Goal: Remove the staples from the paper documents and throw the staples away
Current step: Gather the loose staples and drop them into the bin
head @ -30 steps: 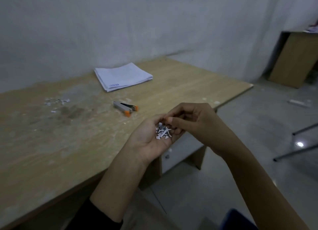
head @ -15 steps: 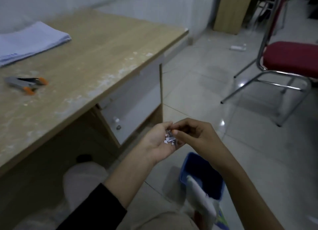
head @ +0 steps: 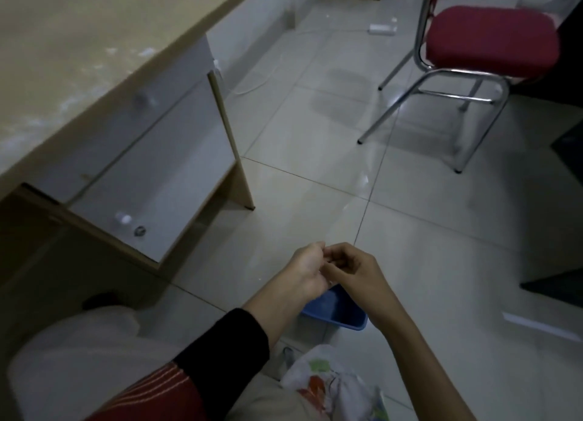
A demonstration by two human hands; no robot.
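Note:
My left hand [head: 307,272] is cupped and tipped on its side, palm turned to the right, directly above a small blue bin [head: 339,315] on the floor. My right hand [head: 355,271] has its fingers curled, with the tips pressed into the left palm. The staples and paper bits are hidden between the two hands. The paper stack and the staple remover are out of view.
The wooden desk [head: 94,42] with its white drawer front [head: 151,155] stands at the left. A red chair with a chrome frame [head: 485,35] is at the back right. A printed plastic bag [head: 331,386] lies by my knee, and a paper strip [head: 542,326] lies on the tiles.
My view has swung from the desktop down to the floor. Both hands moved together off the desk to above the blue bin, and the left palm has tipped sideways so the staples no longer show.

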